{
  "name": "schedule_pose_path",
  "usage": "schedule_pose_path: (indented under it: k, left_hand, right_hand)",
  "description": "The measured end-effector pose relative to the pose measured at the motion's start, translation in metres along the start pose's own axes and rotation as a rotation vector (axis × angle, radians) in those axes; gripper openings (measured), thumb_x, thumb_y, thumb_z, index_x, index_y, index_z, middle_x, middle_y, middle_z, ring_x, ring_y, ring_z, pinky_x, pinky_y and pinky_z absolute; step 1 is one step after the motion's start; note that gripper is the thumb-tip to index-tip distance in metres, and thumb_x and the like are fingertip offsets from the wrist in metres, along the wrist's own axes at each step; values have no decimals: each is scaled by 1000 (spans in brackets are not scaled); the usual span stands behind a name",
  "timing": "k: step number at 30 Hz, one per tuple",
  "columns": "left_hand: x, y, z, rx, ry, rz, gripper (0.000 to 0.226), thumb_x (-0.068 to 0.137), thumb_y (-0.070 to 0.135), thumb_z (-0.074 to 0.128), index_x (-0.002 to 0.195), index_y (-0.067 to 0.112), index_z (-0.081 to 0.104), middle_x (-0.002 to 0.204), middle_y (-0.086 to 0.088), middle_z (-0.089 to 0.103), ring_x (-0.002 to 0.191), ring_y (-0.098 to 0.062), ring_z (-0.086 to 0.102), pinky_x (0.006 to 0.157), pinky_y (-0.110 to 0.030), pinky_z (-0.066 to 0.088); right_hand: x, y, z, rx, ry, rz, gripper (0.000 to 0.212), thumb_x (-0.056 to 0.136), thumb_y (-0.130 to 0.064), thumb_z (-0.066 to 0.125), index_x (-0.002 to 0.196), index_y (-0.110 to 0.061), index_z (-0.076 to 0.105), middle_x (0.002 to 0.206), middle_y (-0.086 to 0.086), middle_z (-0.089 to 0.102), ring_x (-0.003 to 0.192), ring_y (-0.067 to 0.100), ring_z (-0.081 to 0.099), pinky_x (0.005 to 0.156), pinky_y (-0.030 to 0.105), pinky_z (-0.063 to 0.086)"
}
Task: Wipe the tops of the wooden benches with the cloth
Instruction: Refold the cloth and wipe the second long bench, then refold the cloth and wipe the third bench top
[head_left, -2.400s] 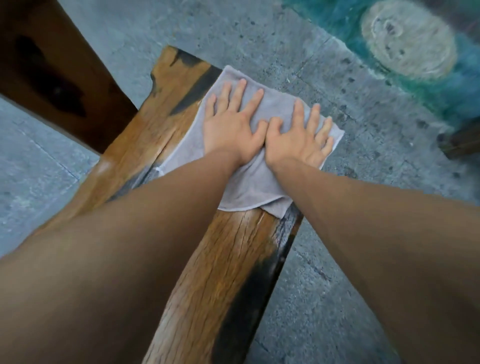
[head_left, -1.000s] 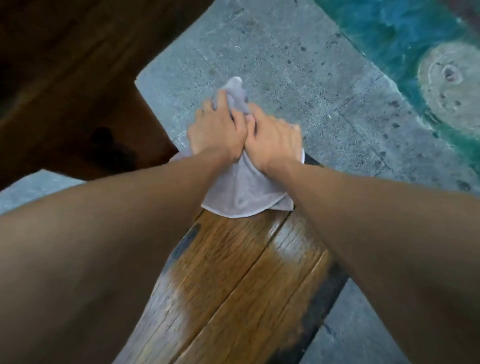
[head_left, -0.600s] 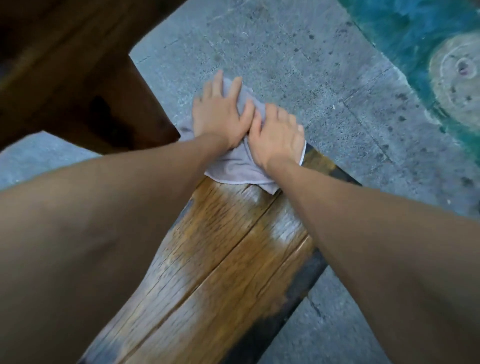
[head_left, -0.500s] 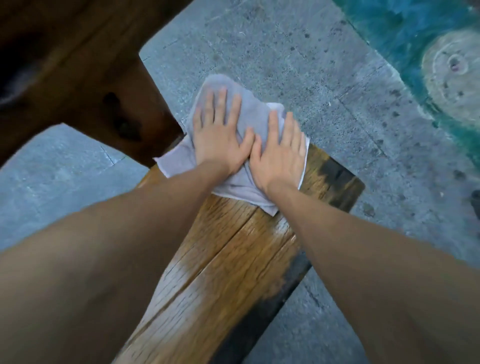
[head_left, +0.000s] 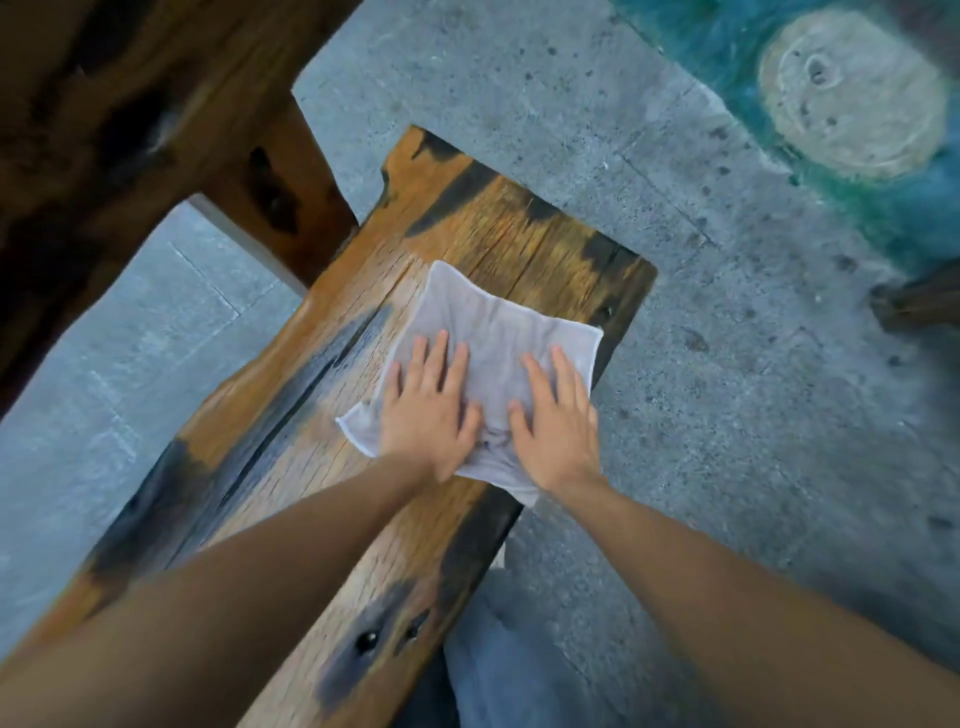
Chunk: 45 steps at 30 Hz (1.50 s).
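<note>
A pale grey cloth (head_left: 493, 322) lies spread on the top of a wooden bench (head_left: 498, 228), a little short of its far end. My left hand (head_left: 428, 410) presses flat on the cloth's near left part, fingers straight. Beside it, my right hand (head_left: 556, 421) presses flat on the near right part, by the bench's right edge. A corner of the cloth hangs over that edge under my right wrist. The bench top shows dark burnt-looking patches and a long crack on its left side.
A dark wooden table (head_left: 130, 119) with a thick leg (head_left: 280, 197) stands close on the left of the bench. Grey stone paving (head_left: 701, 389) surrounds it. A teal painted patch with a pale disc (head_left: 852, 93) lies far right. Another wooden piece (head_left: 919, 301) pokes in at the right edge.
Both hands have drawn the cloth back from the bench's far end towards me, and the cloth has spread out flat. The bare far end of the bench now shows.
</note>
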<state>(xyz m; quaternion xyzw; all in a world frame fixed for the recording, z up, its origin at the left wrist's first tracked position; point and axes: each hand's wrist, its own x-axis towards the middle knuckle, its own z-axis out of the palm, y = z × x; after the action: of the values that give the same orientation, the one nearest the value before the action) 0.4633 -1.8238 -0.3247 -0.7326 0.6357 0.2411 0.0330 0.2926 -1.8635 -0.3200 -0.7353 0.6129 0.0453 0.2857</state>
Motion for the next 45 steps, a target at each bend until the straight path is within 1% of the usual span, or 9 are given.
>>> schedule_pose_path:
  k: [4,8,11,20,25,29,34,38,45]
  left_hand:
    - [32,-7,-44,-65,96,-19,60,98,33,49,151,14,27,163,-16,15,142,-38,33,103,-52,46]
    - [84,13,-70,-306,33,-314,75,96,27,59,155,10,17,156,-22,24,137,-40,42,104,-45,47]
    - [104,33,-79,-436,19,-460,52,93,28,61,135,5,40,116,-12,58,110,-32,57,85,-35,46]
    - [124,139,-108,-467,-235,-84,15,86,10,65,80,21,73,90,-3,76,91,-23,71,81,-36,56]
    - [155,196,-155,-647,-372,156,15,84,2,76,82,16,78,86,0,77,82,-3,67,80,-17,48]
    - [179,248,-186,-641,-523,311,10,82,2,78,90,8,80,91,-3,79,89,-8,71,89,-18,52]
    - [217,313,-205,-545,-637,490,15,80,11,82,95,10,81,93,2,79,92,-14,75,88,-22,56]
    - [258,352,-204,-610,-585,524,12,79,13,84,89,20,81,87,11,78,84,-2,72,78,-12,52]
    - [360,414,-209,-442,-531,581,9,80,18,83,83,24,77,81,6,75,75,-8,67,70,-22,49]
  right_hand:
    - [33,11,-45,162,195,188,71,95,-24,61,156,-16,25,165,14,17,147,36,22,118,48,29]
    - [66,25,-64,399,44,462,87,87,-21,76,154,-13,23,151,20,29,131,42,46,109,46,38]
    - [63,28,-71,473,-28,524,60,92,-10,64,146,-13,37,140,22,47,122,39,56,99,36,43]
    - [47,50,-75,882,-287,613,53,87,-34,72,120,-20,34,125,17,54,112,38,60,91,49,54]
    - [47,60,-86,1011,-368,592,55,79,-36,60,125,-25,32,117,14,66,103,37,67,88,50,58]
    - [67,85,-120,1155,-161,532,80,64,-37,64,138,-44,34,125,3,60,115,22,61,97,43,55]
    - [89,144,-193,861,-101,241,47,72,-48,61,117,-35,62,111,-5,70,100,20,69,80,32,58]
    - [104,209,-236,506,58,360,34,89,-45,69,118,-26,68,125,-10,57,96,18,61,74,31,45]
    - [103,328,-329,371,134,636,13,98,-36,62,98,-23,64,82,-5,64,82,23,64,64,32,45]
